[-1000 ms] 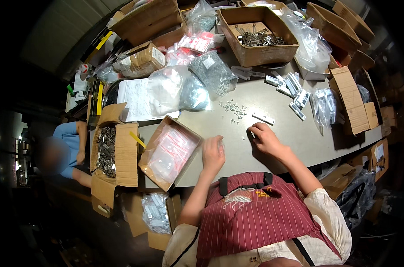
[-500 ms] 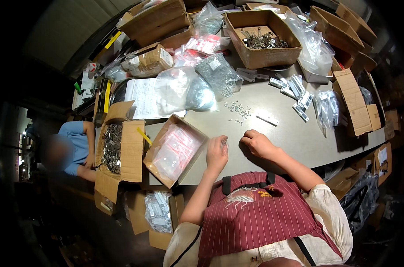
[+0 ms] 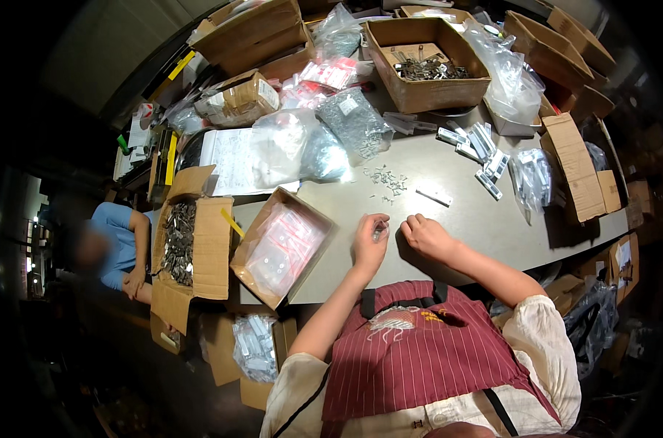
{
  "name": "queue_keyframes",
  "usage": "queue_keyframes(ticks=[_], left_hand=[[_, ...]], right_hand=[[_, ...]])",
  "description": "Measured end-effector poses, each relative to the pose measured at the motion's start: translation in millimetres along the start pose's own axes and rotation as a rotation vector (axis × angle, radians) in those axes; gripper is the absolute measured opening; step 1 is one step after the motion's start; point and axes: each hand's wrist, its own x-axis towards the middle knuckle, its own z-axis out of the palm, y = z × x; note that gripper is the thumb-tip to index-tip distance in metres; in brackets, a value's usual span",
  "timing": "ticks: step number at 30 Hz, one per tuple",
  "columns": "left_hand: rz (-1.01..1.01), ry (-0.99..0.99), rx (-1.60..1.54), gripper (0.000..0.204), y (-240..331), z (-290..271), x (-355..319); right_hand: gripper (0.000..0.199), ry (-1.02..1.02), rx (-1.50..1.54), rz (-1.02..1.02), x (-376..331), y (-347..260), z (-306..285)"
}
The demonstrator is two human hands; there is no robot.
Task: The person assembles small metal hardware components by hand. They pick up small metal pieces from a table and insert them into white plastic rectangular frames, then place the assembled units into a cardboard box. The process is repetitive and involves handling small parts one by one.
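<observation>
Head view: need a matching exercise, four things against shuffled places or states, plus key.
1. bare left hand
2. small silver screw-like metal pieces
3. white paper sheets
4. maroon striped fabric apron

A. partly covered by a clear plastic bag
B. nearest the lower edge
C. holding something clear
D. scattered on the grey tabletop

Pairs: 1-C, 2-D, 3-A, 4-B

Whether the right hand (image 3: 431,238) holds anything is hidden by its fingers (image 3: 412,223).

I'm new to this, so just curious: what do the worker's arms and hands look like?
Both the left hand and right hand are bare, with no glove visible. The forearms are bare too, below loose, wrinkled cream sleeves.
</observation>
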Motion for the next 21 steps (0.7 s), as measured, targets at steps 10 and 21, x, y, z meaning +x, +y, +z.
queue_keyframes(ticks=[10, 21], left_hand=[[0.281, 0.006, 0.164, 0.033, 3, 21, 1], [0.031, -0.016, -0.018, 0.031, 12, 4, -5]], right_hand=[[0.019, 0.182, 0.448, 0.304, -2, 28, 1], [0.016, 0.240, 1.522, 0.565, 25, -32, -40]])
